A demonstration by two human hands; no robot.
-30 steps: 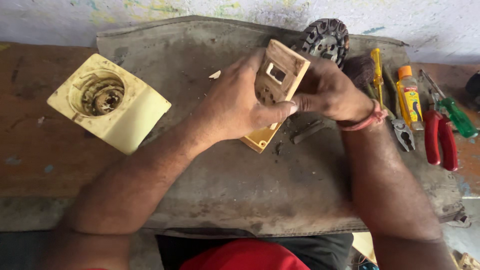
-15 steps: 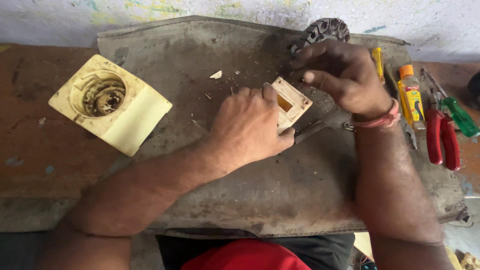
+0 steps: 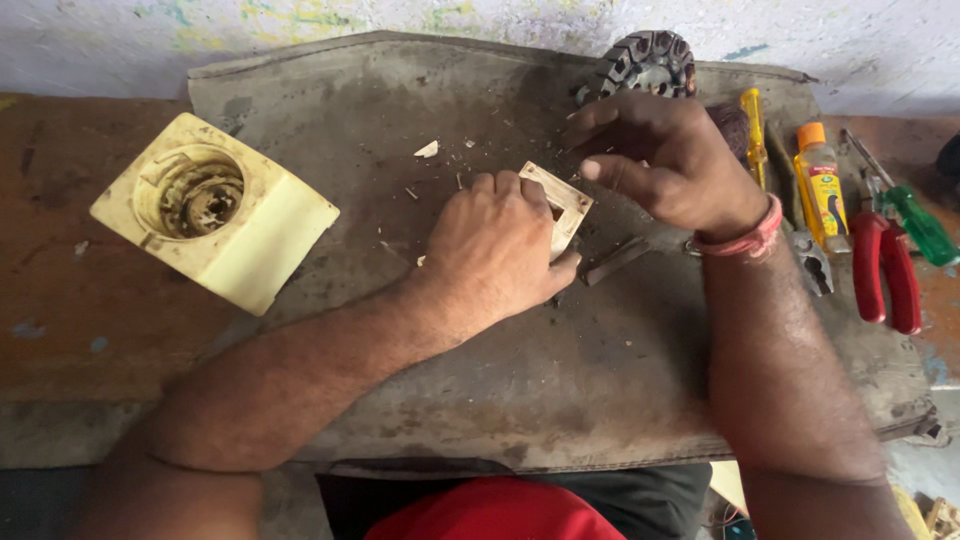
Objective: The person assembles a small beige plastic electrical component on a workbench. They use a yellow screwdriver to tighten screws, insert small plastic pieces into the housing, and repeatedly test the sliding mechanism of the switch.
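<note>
Far left of the left hand, well apart: a cream housing point(image 3: 215, 212) with a round well, dark metal parts inside, lying on the brown bench point(image 3: 60, 300). It is untouched.

Left hand point(image 3: 495, 245) — fingers curled together and clamped over a small cream plate point(image 3: 560, 205) with a rectangular cut-out, pinning it down on the grey mat point(image 3: 560, 380). Most of the plate sits under the knuckles; only its far corner and the window show. It looks tilted, one edge raised off the mat, though the hand hides the underside.

Scattered pale chips point(image 3: 427, 150) lie just beyond the left hand's fingers.

Right hand point(image 3: 665, 160) — fingers loosely spread, holding nothing visible, hovering just right of the plate with the index tip near its corner. Whether it touches the plate cannot be told.

Judgement on doing this well: the plate looks thin and brittle, so the left hand should press flat and even, not lever on the raised edge; the right hand should work close to the pinned corner, small moves only.

Beyond the right hand: a wound stator point(image 3: 648, 62). Near its wrist, a dark metal strip point(image 3: 615, 260). Right of it, a yellow screwdriver point(image 3: 752, 130), a small bottle point(image 3: 822, 185), red pliers point(image 3: 885, 270), and a green screwdriver point(image 3: 915, 220).
</note>
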